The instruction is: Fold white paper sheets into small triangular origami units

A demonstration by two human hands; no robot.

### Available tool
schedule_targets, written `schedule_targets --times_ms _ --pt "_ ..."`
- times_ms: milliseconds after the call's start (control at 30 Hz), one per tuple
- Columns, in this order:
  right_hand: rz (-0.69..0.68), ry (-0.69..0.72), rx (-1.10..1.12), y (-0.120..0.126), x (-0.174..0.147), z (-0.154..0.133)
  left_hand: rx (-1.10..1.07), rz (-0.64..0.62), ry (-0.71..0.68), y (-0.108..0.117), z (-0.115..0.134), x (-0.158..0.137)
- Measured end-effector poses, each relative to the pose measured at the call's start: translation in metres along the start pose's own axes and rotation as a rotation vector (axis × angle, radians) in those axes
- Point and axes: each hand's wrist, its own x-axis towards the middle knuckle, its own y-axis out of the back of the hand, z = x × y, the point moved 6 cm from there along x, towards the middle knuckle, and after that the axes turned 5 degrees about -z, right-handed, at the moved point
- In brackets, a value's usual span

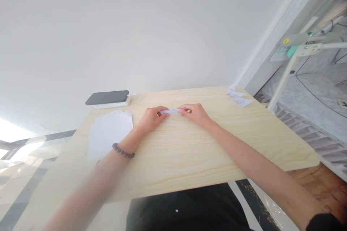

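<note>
A: Grip of the left hand (154, 118)?
B: Clamped, thumb against fingers, on the left end of the folded paper (173, 111).
A: And of the right hand (195, 113)?
B: Clamped likewise on the opposite end.
A: Position of the folded paper?
B: Stretched between the 2 hands, toward the back of the table (173, 162); narrow, long side running left to right. Cannot tell whether touching the surface below.
A: On the left wrist?
B: 1 bracelet (123, 151) of dark beads.
A: Left side of the table?
B: White sheets (111, 133) in an uneven pile, partly hidden by the left forearm. Behind these, 1 phone (108, 97) lying on a white block (112, 105), with 1 cable (137, 96) at the right end.
A: Right side?
B: At least 3 white pieces (238, 96), overlapping near the back corner, well apart from the right hand.
</note>
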Motion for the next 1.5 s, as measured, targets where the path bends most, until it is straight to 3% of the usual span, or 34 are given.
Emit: schedule_targets --times_ms 333,767,1100,1300,1500 --pt "-0.040 0.028 -0.054 -0.010 -0.001 -0.001 -0.005 0.017 0.033 -0.001 -0.003 -0.001" --pt "-0.013 0.197 -0.202 -0.013 -0.002 -0.014 -0.032 -0.044 -0.038 -0.006 0.002 -0.001" --pt "-0.064 0.112 -0.114 -0.014 -0.001 -0.009 -0.017 -0.100 -0.022 -0.006 0.005 -0.001" --pt "-0.061 -0.018 -0.028 -0.007 0.000 0.002 -0.018 -0.038 0.022 -0.002 -0.002 0.002" --pt "-0.087 -0.027 -0.011 -0.004 0.001 0.001 -0.026 -0.041 0.033 -0.001 -0.004 0.003"
